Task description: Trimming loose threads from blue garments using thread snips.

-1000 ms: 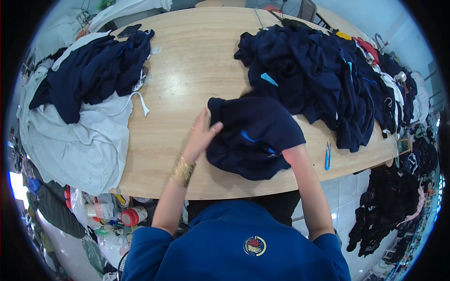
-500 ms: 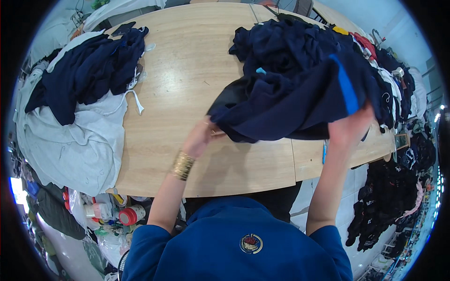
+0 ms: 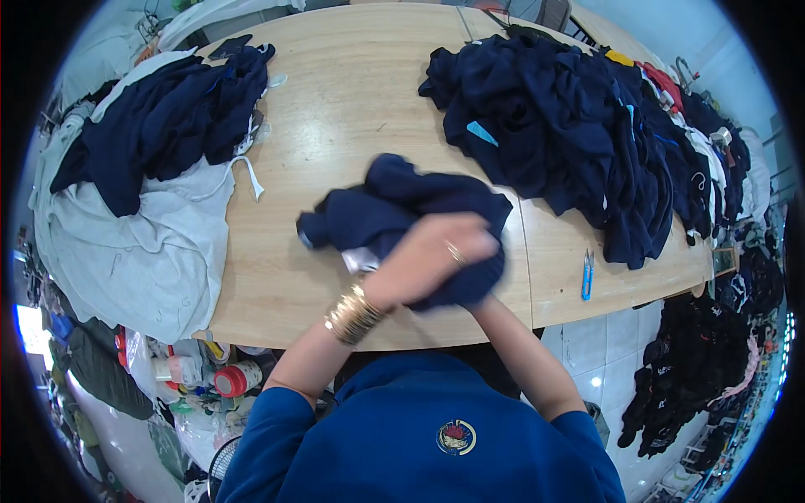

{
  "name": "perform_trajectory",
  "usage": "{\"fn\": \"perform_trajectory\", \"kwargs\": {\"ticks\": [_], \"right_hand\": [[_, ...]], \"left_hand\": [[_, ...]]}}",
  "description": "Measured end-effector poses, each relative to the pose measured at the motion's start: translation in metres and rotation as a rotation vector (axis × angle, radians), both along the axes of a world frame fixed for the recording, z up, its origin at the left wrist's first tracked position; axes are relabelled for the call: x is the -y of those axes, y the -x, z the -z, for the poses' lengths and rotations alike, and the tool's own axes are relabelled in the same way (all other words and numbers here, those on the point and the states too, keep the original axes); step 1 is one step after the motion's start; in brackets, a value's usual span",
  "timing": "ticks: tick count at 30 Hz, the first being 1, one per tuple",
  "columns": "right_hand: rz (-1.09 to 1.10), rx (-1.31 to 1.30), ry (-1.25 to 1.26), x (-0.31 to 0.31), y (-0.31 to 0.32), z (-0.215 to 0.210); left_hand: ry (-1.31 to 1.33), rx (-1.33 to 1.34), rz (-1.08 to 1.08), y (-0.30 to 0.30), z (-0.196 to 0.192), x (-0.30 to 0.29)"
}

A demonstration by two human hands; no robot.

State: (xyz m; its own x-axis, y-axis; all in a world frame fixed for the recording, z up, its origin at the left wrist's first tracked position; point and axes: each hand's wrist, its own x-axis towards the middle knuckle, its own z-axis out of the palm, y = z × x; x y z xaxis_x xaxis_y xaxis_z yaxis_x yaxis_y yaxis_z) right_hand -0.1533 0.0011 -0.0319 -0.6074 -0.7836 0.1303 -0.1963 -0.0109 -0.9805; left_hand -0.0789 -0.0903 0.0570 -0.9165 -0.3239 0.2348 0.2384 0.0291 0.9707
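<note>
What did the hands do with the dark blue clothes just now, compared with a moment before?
The navy garment, held up spread wide to the right half a second ago, has come back down to the table's middle, bunched up. The left hand now presses on top of it; the right hand is hidden beneath. Both clothing piles and the blue snips stayed put.

A light wooden table [image 3: 369, 101] carries everything. At ten o'clock lies a white cloth [image 3: 134, 251] topped by navy garments [image 3: 159, 134]. At two o'clock sits a big navy clothing heap [image 3: 570, 142]. A bunched navy garment [image 3: 394, 210] lies centrally; blue snips [image 3: 588, 275] at four o'clock.
</note>
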Motion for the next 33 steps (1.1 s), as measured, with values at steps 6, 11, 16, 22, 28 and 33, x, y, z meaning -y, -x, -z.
{"fn": "perform_trajectory", "kwargs": {"ticks": [6, 11, 16, 22, 28, 33], "right_hand": [[-0.012, 0.249, -0.07, -0.108, 0.029, -0.012], [0.028, 0.442, -0.132, -0.065, 0.025, -0.033], [0.013, 0.651, -0.203, -0.03, 0.022, -0.046], [0.616, 0.09, 0.437, -0.072, 0.114, -0.092], [-0.02, -0.507, -0.046, -0.025, 0.052, -0.048], [-0.453, -0.221, -0.096, -0.016, 0.052, -0.055]], "left_hand": [[0.059, 0.034, 0.677, -0.004, -0.024, -0.054], [-0.157, 0.092, 0.497, -0.015, -0.013, -0.026], [-1.086, -0.19, -0.097, -0.05, 0.06, 0.075], [-1.086, -0.281, -0.282, -0.074, 0.114, 0.087], [-0.716, 0.007, -0.194, -0.017, 0.06, 0.039], [-0.007, 0.306, 0.056, -0.012, 0.016, 0.042]]}}
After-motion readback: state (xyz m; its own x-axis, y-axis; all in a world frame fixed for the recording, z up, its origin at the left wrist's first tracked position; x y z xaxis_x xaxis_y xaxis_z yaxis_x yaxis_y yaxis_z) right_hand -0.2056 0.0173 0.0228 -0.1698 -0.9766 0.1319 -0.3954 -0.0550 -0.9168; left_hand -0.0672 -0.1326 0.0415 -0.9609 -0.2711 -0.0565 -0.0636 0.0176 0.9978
